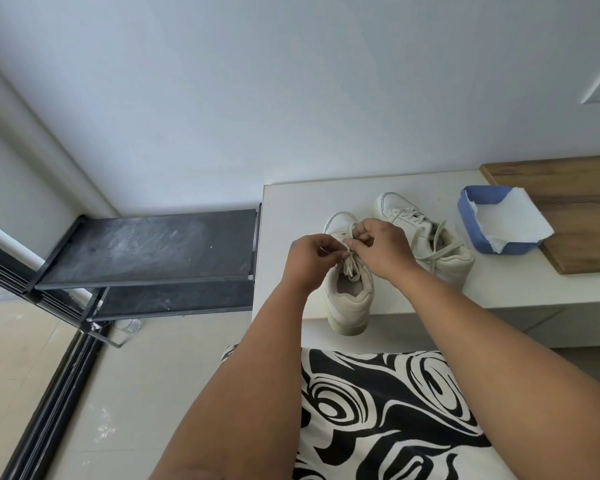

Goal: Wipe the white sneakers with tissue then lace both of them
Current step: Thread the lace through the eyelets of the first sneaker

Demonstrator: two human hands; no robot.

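Hands at work over near sneaker (pixel 349 289), on white bench top (pixel 291 202), heel overhanging the front edge. Left hand (pixel 310 258): fingers curled, pinching lace (pixel 351 263) at the upper eyelets. Right hand (pixel 378 247): fingers curled likewise, pinching the same lace just beside the left fingertips, above the tongue. Hands almost touching at the pinch point; exact eyelet engaged not discernible. Loose lace ends trailing down over the tongue toward the shoe opening.

Second sneaker (pixel 426 237): standing upright to the right of the first, close beside it, toe toward the wall. Laced across the front rows; lace ends lying slack over the collar and side.

Blue tissue box (pixel 475 230): further right on the bench, partly on wooden board (pixel 575 209), white tissue (pixel 513 216) spread out from the top.

Black metal rack (pixel 146 251): left of the bench, two shelves, top surface smeared with pale dust marks. Clear glass item (pixel 129 325) on tiled floor (pixel 32 358) beneath the rack; identity uncertain.

Black-and-white swirl-patterned fabric (pixel 388 410) in the foreground between the forearms.
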